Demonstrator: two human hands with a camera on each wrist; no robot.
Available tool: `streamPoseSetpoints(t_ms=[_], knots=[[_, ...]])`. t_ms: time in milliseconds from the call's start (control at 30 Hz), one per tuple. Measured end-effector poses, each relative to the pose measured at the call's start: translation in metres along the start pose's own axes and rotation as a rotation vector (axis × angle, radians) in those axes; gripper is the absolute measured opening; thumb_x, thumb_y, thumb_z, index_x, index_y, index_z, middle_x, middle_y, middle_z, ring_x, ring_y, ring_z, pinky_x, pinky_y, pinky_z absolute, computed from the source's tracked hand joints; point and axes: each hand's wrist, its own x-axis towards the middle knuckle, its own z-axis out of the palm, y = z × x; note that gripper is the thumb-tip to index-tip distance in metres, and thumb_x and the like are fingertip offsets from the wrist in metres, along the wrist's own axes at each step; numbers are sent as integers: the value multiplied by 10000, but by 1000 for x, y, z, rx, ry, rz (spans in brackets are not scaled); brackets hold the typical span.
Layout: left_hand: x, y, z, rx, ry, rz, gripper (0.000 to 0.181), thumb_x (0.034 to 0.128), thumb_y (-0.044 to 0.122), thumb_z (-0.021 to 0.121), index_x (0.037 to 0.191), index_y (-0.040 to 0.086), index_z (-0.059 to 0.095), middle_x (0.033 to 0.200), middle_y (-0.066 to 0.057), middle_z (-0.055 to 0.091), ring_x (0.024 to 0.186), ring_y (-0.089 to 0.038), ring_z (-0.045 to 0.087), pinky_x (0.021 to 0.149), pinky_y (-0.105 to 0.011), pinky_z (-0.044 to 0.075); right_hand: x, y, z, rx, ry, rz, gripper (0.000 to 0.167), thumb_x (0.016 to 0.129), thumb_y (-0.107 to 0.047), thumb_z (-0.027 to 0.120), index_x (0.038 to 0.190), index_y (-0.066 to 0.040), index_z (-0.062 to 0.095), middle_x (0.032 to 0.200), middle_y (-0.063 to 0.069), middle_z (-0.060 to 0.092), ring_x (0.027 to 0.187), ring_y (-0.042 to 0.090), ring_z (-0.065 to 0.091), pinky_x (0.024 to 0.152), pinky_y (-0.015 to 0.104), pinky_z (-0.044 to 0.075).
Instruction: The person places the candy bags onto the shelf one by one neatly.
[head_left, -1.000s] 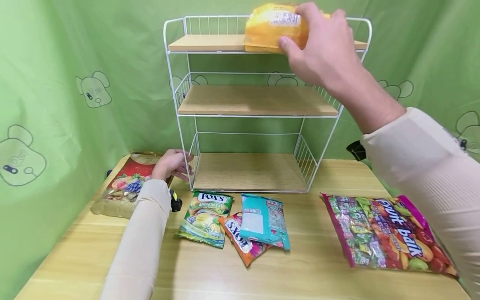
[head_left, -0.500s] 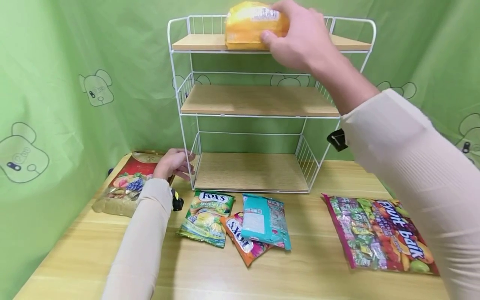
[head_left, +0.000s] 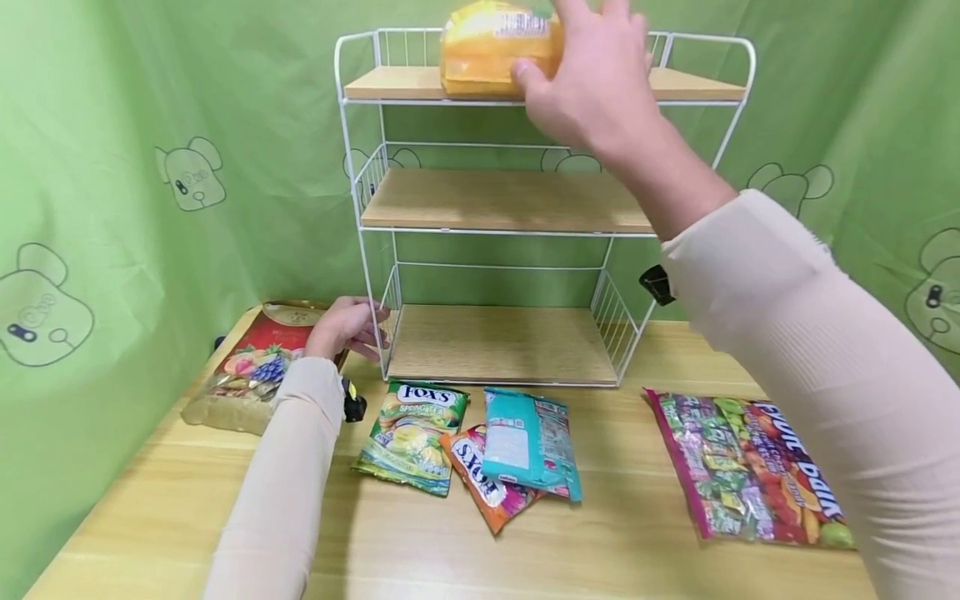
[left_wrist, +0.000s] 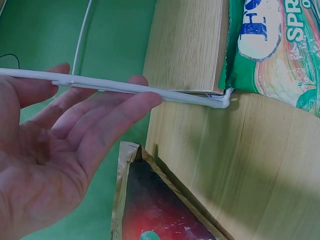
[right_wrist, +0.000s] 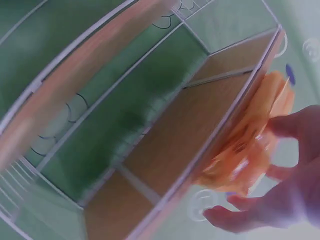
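Lying nearest us on the bench [head_left: 420, 558], an orange packet [head_left: 465, 464] sits partly under a turquoise packet [head_left: 528, 442], beside a green packet [head_left: 412, 437]. Beyond, a left hand [head_left: 348, 327], grip loosely apart, touches the white rack [head_left: 495, 200]; the right hand [head_left: 592, 87], grip spread, rests its thumb [head_left: 532, 78] against a yellow bag [head_left: 480, 65] on the top shelf [head_left: 393, 82].

Yellow-orange plastic packet [head_left: 480, 62]: plump, glossy, white barcode panel up; at the top board, just left of the right hand [head_left: 592, 83], thumb touching its near side. White wire rack [head_left: 487, 200]: three wood boards, upright, lower left side against the left hand's [head_left: 348, 325] fingers.
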Motion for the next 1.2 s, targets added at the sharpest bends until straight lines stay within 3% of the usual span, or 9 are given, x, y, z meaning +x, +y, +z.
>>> streamPoseSetpoints(t_ms=[133,333,467,667,867,1200], knots=[[-3,0,-1,-2,-1,0,414,1068,213,500,1416,-11,493,990,-236,707,1103,-459,678,917,-551,609,-12,-13,5,-122,34,-68,640,1053,-389,415,1621,-413,121,1690,128,94,1528,363,109,1286,502,123],[-4,1,-1,3,-4,15,432,1063,212,503,1430,-16,474,879,-143,704,1088,-454,682,923,-550,606,-23,-17,18,-231,8,-104,632,1065,-360,391,1625,-317,103,1642,230,94,1470,471,150,1257,563,211],[-2,-1,0,-15,-9,10,432,1061,196,501,1431,-27,478,857,-141,702,1005,-421,714,872,-533,631,-23,-15,28,-198,12,-110,646,1052,-291,435,1615,-267,119,1634,245,58,1440,465,185,1210,473,390],[-2,-3,-1,-29,-19,21,419,1060,176,484,1412,-52,483,868,-172,721,919,-370,742,825,-524,647,-18,-19,38,-107,4,-112,699,981,-90,462,1594,-238,161,1653,232,-35,1513,473,46,975,370,601],[-3,-4,-4,-27,-17,26,444,1061,180,482,1438,-55,460,832,-137,708,769,-247,739,850,-535,637,-9,-31,47,-10,-31,-82,946,803,114,492,1583,-333,196,1679,134,-107,1559,403,-70,741,279,612],[-2,-3,-2,-32,-20,15,443,1063,189,496,1428,-60,463,911,-195,725,908,-363,743,840,-519,644,1,-49,58,18,-97,-60,1017,794,132,558,1581,-396,189,1678,77,-136,1564,371,-126,747,226,606]])
